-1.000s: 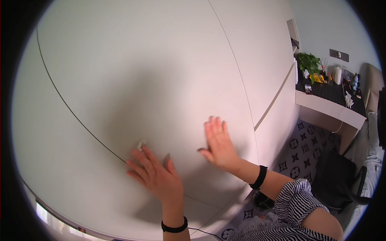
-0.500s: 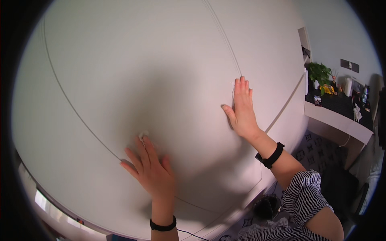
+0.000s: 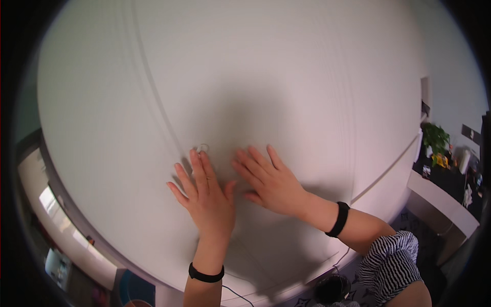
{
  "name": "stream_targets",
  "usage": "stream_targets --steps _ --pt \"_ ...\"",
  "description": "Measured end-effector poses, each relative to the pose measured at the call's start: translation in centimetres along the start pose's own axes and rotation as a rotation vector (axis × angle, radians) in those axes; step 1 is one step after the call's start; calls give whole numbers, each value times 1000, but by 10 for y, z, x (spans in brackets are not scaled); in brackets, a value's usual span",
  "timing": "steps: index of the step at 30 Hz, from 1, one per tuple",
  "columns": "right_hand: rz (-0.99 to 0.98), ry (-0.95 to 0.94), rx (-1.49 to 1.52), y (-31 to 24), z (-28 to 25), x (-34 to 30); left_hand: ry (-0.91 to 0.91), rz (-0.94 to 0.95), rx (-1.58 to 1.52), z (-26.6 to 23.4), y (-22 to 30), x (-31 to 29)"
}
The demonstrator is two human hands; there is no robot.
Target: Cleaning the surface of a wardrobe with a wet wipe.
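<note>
Upright before me stands a large white panel (image 3: 286,61) with thin lines running down it. My left hand (image 3: 209,197), a black band on its wrist, is open against it with fingers spread. At the tips of its middle fingers is a small pale loop-shaped piece (image 3: 203,148), partly covered; its exact kind cannot be made out. My right hand (image 3: 273,184) is also open, fingers stretched toward the upper left, close beside my left hand and somewhat blurred. It holds nothing visible; whether it touches the panel I cannot tell.
At the right, a desk (image 3: 440,197) with a dark top bears a green plant (image 3: 436,137) and small items. A dark bin-like container (image 3: 331,288) stands on the patterned floor below. A doorway with a bright reflection (image 3: 71,217) lies to the left.
My right hand has left the right-hand line on the panel and moved left, close to my left hand. My view has turned left. My left hand stays at the pale piece.
</note>
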State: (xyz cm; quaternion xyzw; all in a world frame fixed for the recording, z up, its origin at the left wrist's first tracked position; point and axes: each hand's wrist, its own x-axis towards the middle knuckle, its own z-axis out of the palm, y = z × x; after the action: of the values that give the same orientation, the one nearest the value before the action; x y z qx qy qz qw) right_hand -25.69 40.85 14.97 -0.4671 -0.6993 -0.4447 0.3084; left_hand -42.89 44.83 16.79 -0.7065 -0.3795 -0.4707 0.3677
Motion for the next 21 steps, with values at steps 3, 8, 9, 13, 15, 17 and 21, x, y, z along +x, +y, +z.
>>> stream_targets --steps 3,8,9,13,15,17,21 --pt "-10 -9 -7 -20 5 -6 -13 1 -10 -5 -28 -10" --pt "-2 31 3 -27 -16 43 -3 -27 -3 -24 -59 0" --pt "20 75 35 -29 -20 57 13 -34 23 -29 -65 3" --pt "89 149 145 -18 -35 73 36 -8 50 -42 -59 10" --pt "175 184 137 -10 -30 54 -70 2 -5 -44 -43 1" --pt "123 73 123 -12 -18 18 -93 44 -4 -33 -29 -21" --pt "-2 -57 6 -6 19 -66 -114 167 -4 7 2 -80"
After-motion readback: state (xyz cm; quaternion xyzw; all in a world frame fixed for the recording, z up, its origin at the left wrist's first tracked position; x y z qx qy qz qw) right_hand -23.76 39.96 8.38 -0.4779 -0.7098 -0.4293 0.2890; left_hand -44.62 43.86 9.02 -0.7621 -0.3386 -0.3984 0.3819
